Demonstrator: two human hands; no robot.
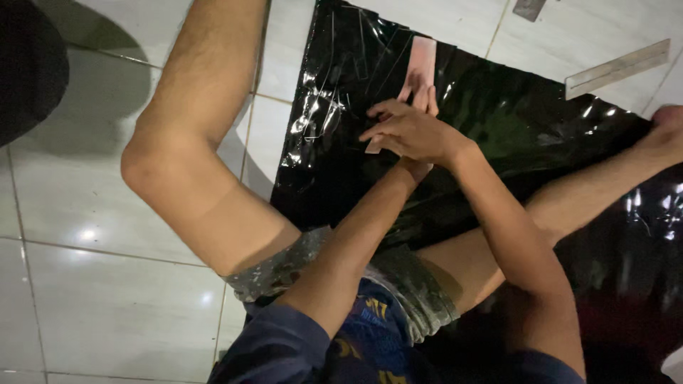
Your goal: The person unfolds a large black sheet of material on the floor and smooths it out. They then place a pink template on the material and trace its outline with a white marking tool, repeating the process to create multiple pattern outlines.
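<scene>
I sit on the floor with a glossy black plastic sheet spread between my bare legs. My right hand rests on the sheet near its left part, fingers bent and pointing left. A small pale flat piece pokes out under those fingers; whether the hand grips it is unclear. My left hand lies mostly hidden beneath the right one, its fingers stretched flat on the sheet, pointing away from me. Just beyond them a pinkish rectangle shows on the sheet, either a strip or a reflection.
A metal ruler lies on the white floor tiles beyond the sheet's far right edge. A grey object sits at the top edge. A dark round shape fills the upper left corner. My left knee is raised.
</scene>
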